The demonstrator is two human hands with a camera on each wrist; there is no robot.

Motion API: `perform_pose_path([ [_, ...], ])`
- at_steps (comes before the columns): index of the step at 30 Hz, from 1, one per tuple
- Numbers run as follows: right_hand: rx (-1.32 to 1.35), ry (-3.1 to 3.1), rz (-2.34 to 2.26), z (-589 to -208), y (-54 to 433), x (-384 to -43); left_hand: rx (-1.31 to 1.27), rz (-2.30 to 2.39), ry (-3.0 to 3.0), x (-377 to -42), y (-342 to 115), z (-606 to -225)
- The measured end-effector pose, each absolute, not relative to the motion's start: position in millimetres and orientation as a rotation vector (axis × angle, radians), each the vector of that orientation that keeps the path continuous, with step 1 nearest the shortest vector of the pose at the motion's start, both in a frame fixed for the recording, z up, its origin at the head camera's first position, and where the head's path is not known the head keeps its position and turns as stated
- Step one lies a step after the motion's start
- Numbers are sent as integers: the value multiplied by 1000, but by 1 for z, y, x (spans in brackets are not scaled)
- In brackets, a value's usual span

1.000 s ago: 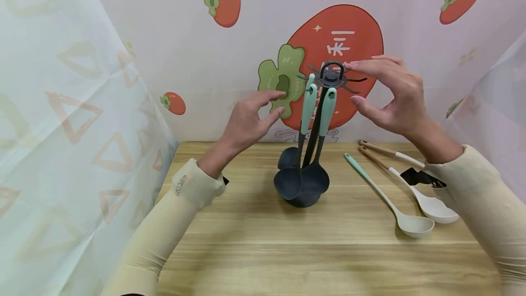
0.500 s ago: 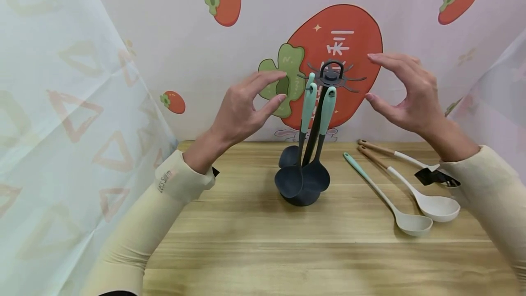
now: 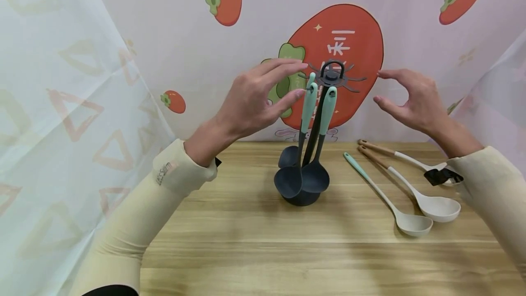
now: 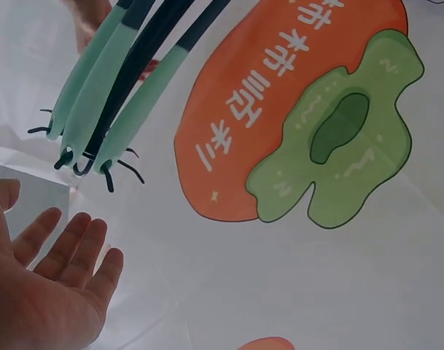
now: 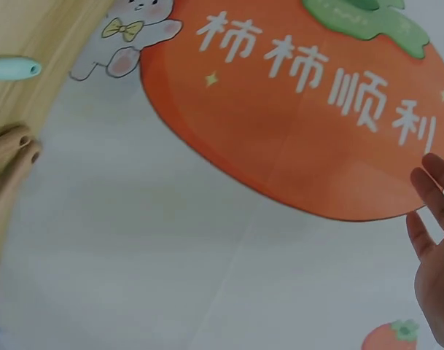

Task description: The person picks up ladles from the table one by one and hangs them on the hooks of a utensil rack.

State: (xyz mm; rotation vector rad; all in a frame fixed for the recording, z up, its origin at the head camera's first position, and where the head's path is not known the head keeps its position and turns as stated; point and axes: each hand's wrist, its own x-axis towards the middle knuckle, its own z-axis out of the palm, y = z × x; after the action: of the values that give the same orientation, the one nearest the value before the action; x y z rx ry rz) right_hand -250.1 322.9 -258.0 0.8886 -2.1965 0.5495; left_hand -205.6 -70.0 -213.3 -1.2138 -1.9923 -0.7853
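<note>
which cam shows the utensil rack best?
Head view: the whole utensil rack shows, from hook ring to base, three dark ladles hanging, between the left hand and right hand. Left wrist view catches only its hooks and mint handles. Right wrist view misses it.

Utensil rack (image 3: 324, 104) stands mid-frame on the table (image 3: 255, 241), its hook spokes sticking out at the top between both raised hands. Three spoons (image 3: 394, 195) lie at right, blocking that side. Lower centre and lower left of the tabletop give free passage.
</note>
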Motion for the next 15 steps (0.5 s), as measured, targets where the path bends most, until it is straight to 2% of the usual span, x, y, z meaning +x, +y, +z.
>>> perform_pose_path([
  [15, 675, -2604, 435, -292, 351, -265, -1232, -638, -2118, -204, -47, -206],
])
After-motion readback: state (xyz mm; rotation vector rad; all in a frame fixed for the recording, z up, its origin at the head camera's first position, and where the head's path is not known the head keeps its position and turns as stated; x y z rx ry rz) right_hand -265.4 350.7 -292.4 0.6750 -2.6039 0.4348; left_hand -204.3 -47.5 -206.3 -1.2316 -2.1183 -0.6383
